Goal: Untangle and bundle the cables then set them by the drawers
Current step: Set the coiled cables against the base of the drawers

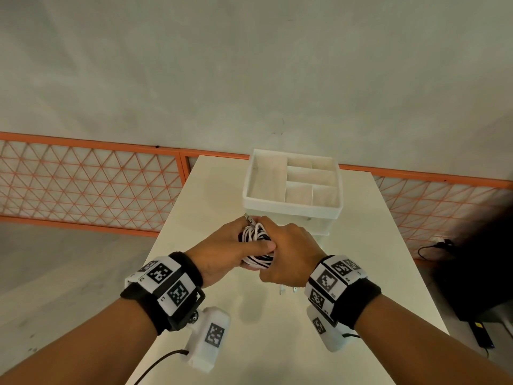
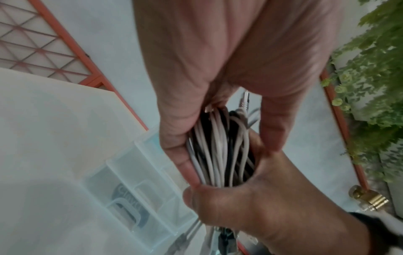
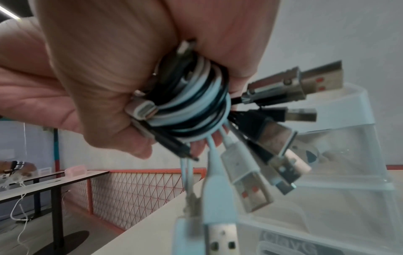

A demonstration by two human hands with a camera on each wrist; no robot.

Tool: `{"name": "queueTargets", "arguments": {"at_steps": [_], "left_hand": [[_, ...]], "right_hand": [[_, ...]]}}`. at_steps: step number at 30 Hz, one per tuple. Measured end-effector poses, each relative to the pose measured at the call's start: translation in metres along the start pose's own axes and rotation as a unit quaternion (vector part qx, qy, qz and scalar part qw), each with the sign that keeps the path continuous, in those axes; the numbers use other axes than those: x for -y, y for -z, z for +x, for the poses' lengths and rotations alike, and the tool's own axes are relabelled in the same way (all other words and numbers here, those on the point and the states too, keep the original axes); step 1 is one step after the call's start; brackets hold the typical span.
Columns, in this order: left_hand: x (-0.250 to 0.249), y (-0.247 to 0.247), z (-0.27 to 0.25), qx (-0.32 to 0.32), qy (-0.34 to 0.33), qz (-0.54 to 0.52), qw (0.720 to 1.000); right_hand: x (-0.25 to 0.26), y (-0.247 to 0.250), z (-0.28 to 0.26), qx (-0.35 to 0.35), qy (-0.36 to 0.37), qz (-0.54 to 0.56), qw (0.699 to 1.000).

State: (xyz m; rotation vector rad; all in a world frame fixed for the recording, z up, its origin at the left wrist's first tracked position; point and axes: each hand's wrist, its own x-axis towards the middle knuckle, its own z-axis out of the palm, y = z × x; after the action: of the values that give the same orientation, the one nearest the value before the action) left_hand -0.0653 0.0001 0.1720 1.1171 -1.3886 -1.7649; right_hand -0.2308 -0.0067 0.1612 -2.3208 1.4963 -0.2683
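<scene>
A coiled bundle of white and black cables (image 1: 256, 247) is held above the white table (image 1: 369, 262), just in front of the translucent drawer unit (image 1: 291, 187). My left hand (image 1: 227, 251) grips the coil from the left, thumb across its top. My right hand (image 1: 288, 254) grips it from the right. In the left wrist view the cable strands (image 2: 218, 151) run between both palms. In the right wrist view the wound coil (image 3: 191, 103) sits in curled fingers (image 3: 104, 96), and several USB plugs (image 3: 250, 182) hang out below it.
The drawer unit has an open divided tray on top and stands at the table's far middle. An orange mesh railing (image 1: 83, 184) runs behind the table. A black bag (image 1: 477, 268) and a cord lie on the floor to the right. A green plant (image 2: 375, 86) stands nearby.
</scene>
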Motion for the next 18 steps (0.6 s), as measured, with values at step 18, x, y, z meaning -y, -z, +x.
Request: {"name": "queueTargets", "arguments": {"at_steps": [18], "left_hand": [[0.011, -0.011, 0.021, -0.192, -0.067, -0.038, 0.978]], "right_hand": [[-0.013, -0.020, 0.017, -0.066, -0.044, 0.037, 0.996]]}}
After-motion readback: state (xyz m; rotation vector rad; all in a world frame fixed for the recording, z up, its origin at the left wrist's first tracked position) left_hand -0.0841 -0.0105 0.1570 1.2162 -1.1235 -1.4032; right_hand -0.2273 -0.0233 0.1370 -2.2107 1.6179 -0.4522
